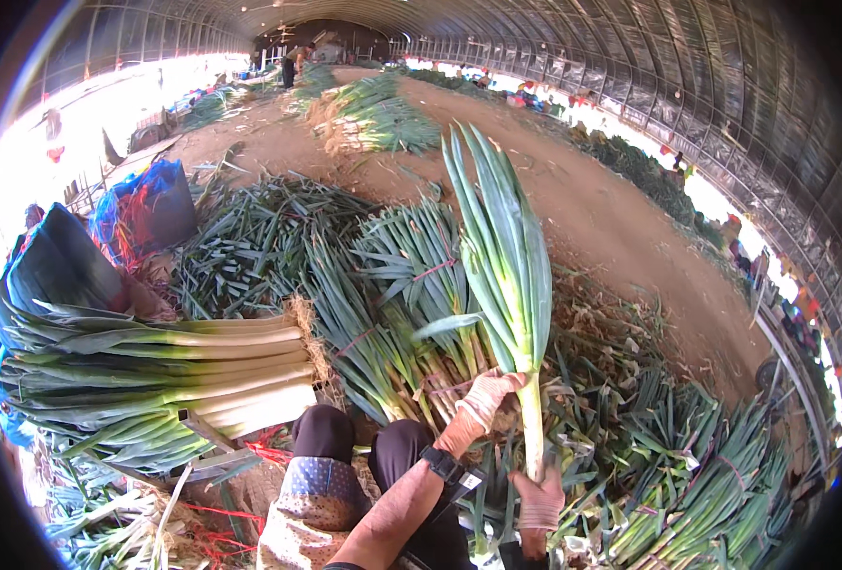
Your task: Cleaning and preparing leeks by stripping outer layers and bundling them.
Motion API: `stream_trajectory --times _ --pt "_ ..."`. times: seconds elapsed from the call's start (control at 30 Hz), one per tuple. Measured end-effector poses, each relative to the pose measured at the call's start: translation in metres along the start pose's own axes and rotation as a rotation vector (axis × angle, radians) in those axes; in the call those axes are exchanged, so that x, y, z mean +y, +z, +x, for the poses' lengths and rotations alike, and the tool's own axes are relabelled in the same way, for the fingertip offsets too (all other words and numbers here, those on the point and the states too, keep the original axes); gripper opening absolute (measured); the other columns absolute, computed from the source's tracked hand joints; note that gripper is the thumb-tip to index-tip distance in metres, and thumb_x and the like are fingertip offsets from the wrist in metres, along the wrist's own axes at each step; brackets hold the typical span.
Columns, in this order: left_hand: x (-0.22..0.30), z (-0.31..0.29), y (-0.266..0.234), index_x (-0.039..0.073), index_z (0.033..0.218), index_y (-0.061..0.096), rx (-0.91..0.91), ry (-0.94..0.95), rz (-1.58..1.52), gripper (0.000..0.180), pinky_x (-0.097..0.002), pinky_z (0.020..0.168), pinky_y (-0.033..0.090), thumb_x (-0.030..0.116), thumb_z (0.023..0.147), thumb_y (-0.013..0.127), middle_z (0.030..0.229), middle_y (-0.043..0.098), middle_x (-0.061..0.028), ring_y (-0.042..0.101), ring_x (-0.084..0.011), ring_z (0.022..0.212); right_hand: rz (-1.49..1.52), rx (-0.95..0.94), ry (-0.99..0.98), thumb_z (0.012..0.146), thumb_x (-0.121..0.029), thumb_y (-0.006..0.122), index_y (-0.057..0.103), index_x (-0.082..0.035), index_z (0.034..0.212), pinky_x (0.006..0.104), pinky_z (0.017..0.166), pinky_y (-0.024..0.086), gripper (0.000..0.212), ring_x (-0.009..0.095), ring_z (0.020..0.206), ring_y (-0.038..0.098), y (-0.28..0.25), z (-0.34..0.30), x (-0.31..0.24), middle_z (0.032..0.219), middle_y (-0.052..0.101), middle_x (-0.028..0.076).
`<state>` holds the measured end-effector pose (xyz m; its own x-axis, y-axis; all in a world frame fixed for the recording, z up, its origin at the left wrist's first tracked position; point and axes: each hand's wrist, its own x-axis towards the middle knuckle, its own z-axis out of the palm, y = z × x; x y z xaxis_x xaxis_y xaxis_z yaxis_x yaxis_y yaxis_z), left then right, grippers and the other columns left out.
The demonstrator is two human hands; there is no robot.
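Note:
My gloved left hand [489, 397], with a watch on its wrist, is closed around a large green onion [508, 275] just below where its leaves fan out. The onion stands nearly upright, leaves up and white stalk down. At the stalk's lower end my gloved right hand [539, 500] is closed, its fingers slightly blurred. Left of my knees, a neat stack of trimmed green onions [250, 366] lies sideways with white ends toward me. Ahead of my knees lie tied bundles of untrimmed green onions [421, 275].
A heap of green onions [259, 237] lies ahead, with blue plastic bags [145, 211] beside it. Peeled leaves and more bundles [706, 484] cover the ground at right. Farther off are another pile [373, 114] and a bending person [297, 62] in the long tunnel greenhouse.

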<state>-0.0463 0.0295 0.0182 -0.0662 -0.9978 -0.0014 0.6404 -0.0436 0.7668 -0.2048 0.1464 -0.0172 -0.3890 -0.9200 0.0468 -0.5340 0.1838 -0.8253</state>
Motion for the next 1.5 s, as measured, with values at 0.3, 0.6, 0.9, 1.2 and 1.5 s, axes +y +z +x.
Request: stream_trajectory --times 0.3,0.6,0.9,1.2,1.5 --pt "-0.006 0.004 0.000 0.001 0.094 0.060 0.025 -0.131 -0.173 0.030 -0.0254 0.035 0.042 0.024 0.077 0.068 0.070 0.063 -0.0070 0.055 -0.0155 0.044 -0.112 -0.054 -0.018 0.060 -0.031 0.079 0.061 -0.006 0.094 0.0373 0.072 0.049 0.046 0.031 0.077 0.063 -0.002 0.000 0.005 0.087 0.065 0.013" --pt "0.008 0.022 -0.038 -0.003 0.090 0.060 0.034 -0.173 0.137 0.022 -0.0276 0.055 0.049 0.011 0.074 0.065 0.076 0.063 -0.0082 0.060 -0.0150 0.063 0.093 -0.159 -0.073 0.064 -0.022 0.080 0.059 -0.005 0.106 0.0278 0.069 0.050 0.050 0.017 0.073 0.063 0.018 0.019 -0.003 0.082 0.066 0.011" --pt "-0.009 0.025 -0.042 -0.002 0.092 0.057 0.112 0.053 0.087 0.025 -0.0303 0.039 0.048 0.015 0.077 0.069 0.066 0.062 -0.0110 0.058 -0.0196 0.045 0.081 -0.166 -0.055 0.064 -0.023 0.080 0.059 -0.005 0.111 0.0280 0.071 0.050 0.055 0.018 0.078 0.064 0.023 0.017 0.007 0.089 0.066 0.011" --pt "-0.022 0.027 -0.081 -0.004 0.077 0.059 0.242 0.042 0.217 0.010 -0.0326 0.064 0.045 -0.002 0.067 0.057 0.076 0.059 -0.0072 0.054 -0.0193 0.062 0.080 -0.281 -0.050 0.066 -0.023 0.080 0.060 -0.003 0.109 0.0270 0.073 0.049 0.052 0.015 0.077 0.063 0.022 0.025 0.003 0.087 0.067 0.009" --pt "-0.018 -0.008 -0.022 0.002 0.097 0.061 -0.231 0.000 0.534 0.020 -0.0243 0.046 0.042 0.016 0.084 0.058 0.070 0.059 -0.0023 0.055 -0.0126 0.055 0.853 -0.860 0.374 0.073 -0.015 0.071 0.056 0.005 0.100 0.0234 0.042 0.038 0.037 0.010 0.048 0.048 -0.003 0.034 -0.004 0.065 0.054 0.005"
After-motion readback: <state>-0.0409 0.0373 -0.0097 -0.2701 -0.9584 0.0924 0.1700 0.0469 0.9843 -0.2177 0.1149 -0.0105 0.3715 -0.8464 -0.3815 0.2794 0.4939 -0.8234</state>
